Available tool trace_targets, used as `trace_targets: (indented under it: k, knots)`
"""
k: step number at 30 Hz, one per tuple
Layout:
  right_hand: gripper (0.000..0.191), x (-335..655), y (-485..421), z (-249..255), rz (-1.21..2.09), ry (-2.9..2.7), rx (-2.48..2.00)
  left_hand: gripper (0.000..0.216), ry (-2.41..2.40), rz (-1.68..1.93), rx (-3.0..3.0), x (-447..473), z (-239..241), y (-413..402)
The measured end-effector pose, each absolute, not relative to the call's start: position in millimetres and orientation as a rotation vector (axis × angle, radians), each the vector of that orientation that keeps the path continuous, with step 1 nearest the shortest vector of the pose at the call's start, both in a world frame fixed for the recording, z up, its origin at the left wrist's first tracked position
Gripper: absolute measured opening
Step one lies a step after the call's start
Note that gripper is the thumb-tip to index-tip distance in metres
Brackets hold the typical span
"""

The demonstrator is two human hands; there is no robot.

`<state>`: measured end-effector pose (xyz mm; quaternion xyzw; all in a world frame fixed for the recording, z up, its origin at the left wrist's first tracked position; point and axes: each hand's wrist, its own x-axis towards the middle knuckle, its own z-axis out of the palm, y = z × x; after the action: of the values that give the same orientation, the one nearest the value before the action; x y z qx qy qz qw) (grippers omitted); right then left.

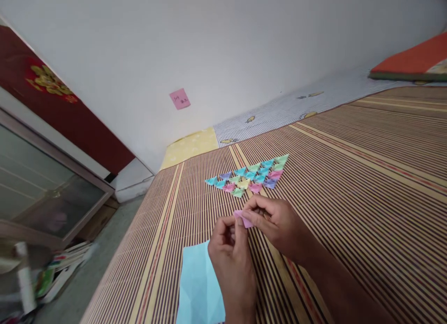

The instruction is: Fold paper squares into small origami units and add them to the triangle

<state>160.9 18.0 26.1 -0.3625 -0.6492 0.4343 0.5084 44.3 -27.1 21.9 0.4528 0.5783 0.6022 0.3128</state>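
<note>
Between my two hands is a small folded piece of pink paper (248,223). My left hand (230,245) pinches its left edge between thumb and fingers. On its right side, my right hand (270,217) grips it the same way, thumb on top. Just beyond the hands, rows of small folded paper pieces (243,183) in blue, green, pink, yellow and purple lie on the striped mat (167,263). A light blue sheet of paper (200,282) with crease lines lies beside my left hand, partly covered by it.
A pink note (179,99) with writing is stuck on the white wall (244,44). Yellow cloth (192,144) and patterned cloth (272,117) run along the mat's far edge. An orange folded item (412,58) lies far right. Left of the bed is a glass-panelled door (45,184).
</note>
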Motion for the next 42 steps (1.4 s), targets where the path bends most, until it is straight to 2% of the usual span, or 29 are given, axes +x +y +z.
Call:
trace_targets:
  k: [9,21,32,37,42]
  knots:
    - [0.020,176,24,17,1.145,-1.580,-0.802,0.021,1.232,1.482,1.056,35,15,-21]
    - [0.019,174,21,20,1.219,-1.471,-0.730,0.022,1.314,1.900,0.927,40,14,-19]
    - [0.009,167,19,22,1.077,-1.486,-0.750,0.018,1.307,1.866,1.003,44,14,-20]
    - [0.014,164,20,22,0.891,-1.519,-0.695,0.020,1.344,1.767,1.029,42,11,-19]
    - [0.013,164,22,16,1.030,-1.431,-0.791,0.025,1.380,1.625,1.076,43,10,-18]
